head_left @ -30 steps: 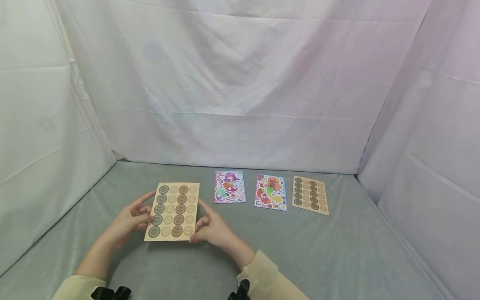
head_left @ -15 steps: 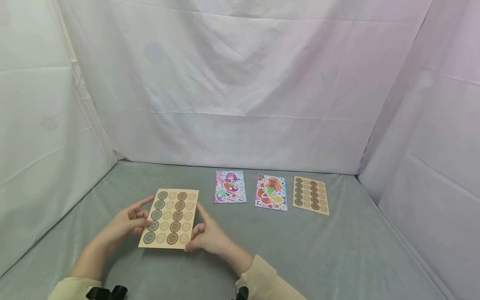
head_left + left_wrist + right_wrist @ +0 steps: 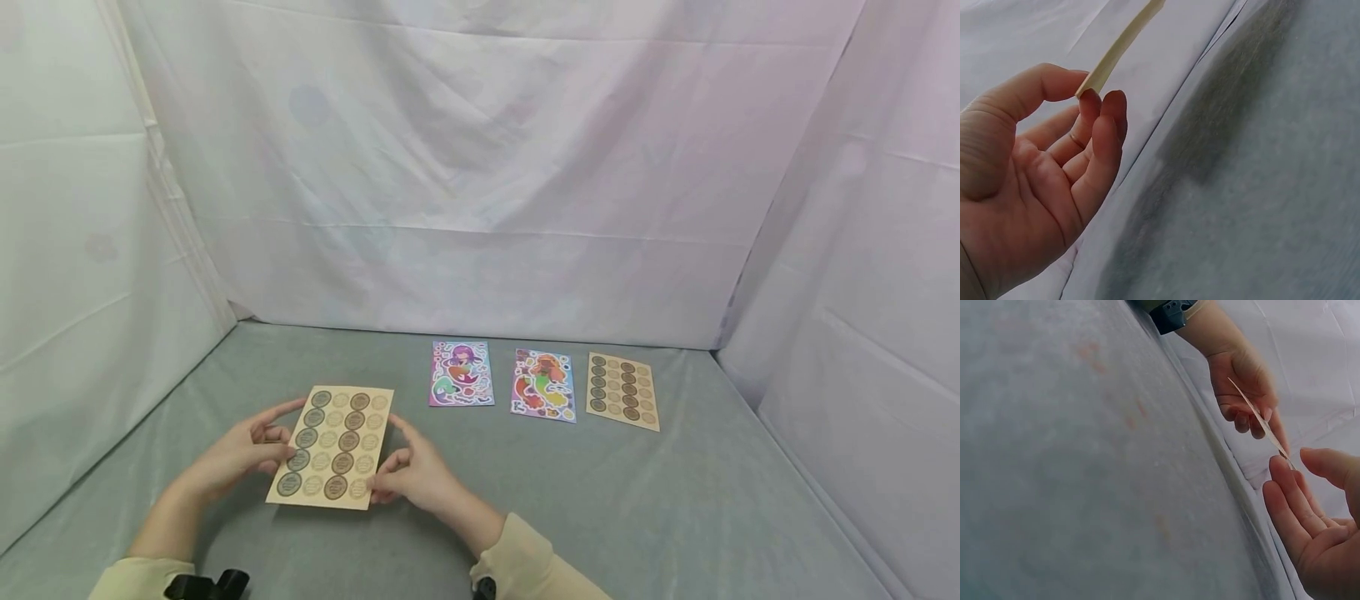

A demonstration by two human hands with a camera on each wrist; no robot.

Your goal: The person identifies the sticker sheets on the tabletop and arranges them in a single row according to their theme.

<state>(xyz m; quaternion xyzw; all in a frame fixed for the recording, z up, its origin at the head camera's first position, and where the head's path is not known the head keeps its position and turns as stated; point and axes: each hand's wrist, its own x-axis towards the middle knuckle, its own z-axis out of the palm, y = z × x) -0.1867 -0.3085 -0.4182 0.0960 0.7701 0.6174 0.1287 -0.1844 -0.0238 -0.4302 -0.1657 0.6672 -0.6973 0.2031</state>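
The head view shows a tan rectangular paper sheet with rows of round brown and pale seals [image 3: 330, 446], held tilted just above the grey-green tabletop [image 3: 675, 508]. The left hand [image 3: 238, 454] pinches its left edge, that grip closed to the paper's thickness; the right hand's [image 3: 420, 477] grip is likewise narrow, thumb over the lower right edge. Farther back, in a row to the right, lie a glossy purple-and-blue mermaid sticker sheet [image 3: 462, 374], a similar red-haired mermaid sheet [image 3: 543, 385] and a second tan seal sheet [image 3: 622, 391]. White cloth [image 3: 465, 167] hangs behind.
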